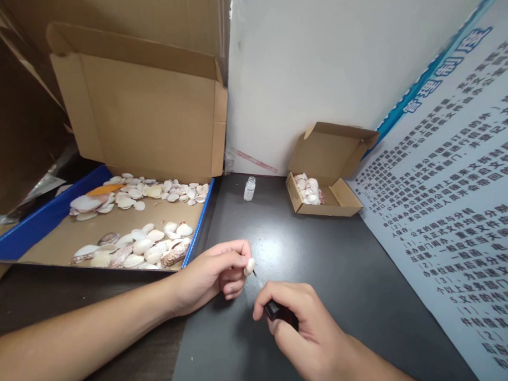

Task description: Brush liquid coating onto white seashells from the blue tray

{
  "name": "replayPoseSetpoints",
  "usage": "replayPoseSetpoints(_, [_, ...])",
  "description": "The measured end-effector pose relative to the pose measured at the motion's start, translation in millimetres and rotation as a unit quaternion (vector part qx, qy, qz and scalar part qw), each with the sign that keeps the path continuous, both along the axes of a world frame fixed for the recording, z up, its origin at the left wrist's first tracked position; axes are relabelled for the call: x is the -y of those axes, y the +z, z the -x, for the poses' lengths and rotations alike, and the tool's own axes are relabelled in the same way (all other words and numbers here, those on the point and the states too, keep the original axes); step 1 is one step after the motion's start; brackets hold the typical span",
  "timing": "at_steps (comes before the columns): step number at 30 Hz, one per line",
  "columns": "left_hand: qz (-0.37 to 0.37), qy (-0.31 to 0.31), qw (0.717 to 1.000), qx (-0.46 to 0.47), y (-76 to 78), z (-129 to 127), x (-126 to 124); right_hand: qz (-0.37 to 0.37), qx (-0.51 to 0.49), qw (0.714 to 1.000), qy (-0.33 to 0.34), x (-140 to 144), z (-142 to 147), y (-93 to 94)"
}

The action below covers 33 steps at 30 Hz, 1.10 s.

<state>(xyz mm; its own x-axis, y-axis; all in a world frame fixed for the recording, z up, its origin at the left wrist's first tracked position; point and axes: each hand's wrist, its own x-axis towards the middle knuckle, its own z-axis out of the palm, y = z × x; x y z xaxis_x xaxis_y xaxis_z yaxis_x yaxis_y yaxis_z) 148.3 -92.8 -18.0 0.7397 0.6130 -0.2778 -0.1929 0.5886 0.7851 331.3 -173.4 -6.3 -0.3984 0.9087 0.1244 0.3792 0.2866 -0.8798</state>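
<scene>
Between the thumb and fingers of my left hand [215,275] is a small whitish seashell [249,266]. My right hand [305,325] grips a small brush with a black cap-like handle [271,309]. Its thin stem points up and left, and the dark tip is at or very near the shell; whether they touch I cannot tell. Farther back on the dark table stands a small uncapped glass bottle [249,189] with whitish contents and a label.
At left, an open blue-sided cardboard box [64,234] holds many seashells in two groups, with an orange piece [106,189] among the far ones. A smaller open cardboard box [341,196] with white shells stands back right. A printed poster [458,181] borders the table's right side.
</scene>
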Motion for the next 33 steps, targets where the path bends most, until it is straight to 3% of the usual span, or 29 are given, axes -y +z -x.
replayPoseSetpoints(2, [0.000, 0.003, 1.000, -0.001, 0.7, -0.2, 0.3, 0.015, 0.007, 1.000, -0.008, 0.7, 0.2, 0.3])
replayPoseSetpoints(7, [0.006, 0.003, 1.000, 0.002, 0.8, -0.7, -0.1, -0.044, -0.015, 0.999, 0.004, 0.4, 0.8, 2.6])
replayPoseSetpoints(11, [0.001, -0.002, 1.000, 0.001, 0.7, -0.9, -0.7, -0.003, 0.007, 1.000, -0.007, -0.3, 0.7, 3.4])
replayPoseSetpoints(15, [0.006, -0.001, 1.000, 0.004, 1.1, -0.8, -0.4, -0.041, -0.002, 0.999, 0.011, -0.7, 0.9, 3.1])
replayPoseSetpoints(20, [0.006, 0.003, 1.000, 0.001, 2.0, -0.8, 0.1, -0.004, 0.002, 1.000, 0.000, 0.4, 0.0, 2.9])
replayPoseSetpoints(25, [0.003, 0.002, 1.000, -0.002, 1.5, -0.4, 0.0, -0.034, -0.005, 0.999, 0.010, 0.3, -0.5, 4.3])
replayPoseSetpoints(30, [-0.004, -0.001, 1.000, -0.003, 0.3, -0.2, -0.2, 0.023, 0.019, 1.000, 0.003, 0.3, 0.0, 5.5])
replayPoseSetpoints(33, [-0.005, -0.001, 1.000, -0.001, 0.3, -0.7, -0.4, 0.011, 0.007, 1.000, -0.005, 0.9, 0.3, 5.2])
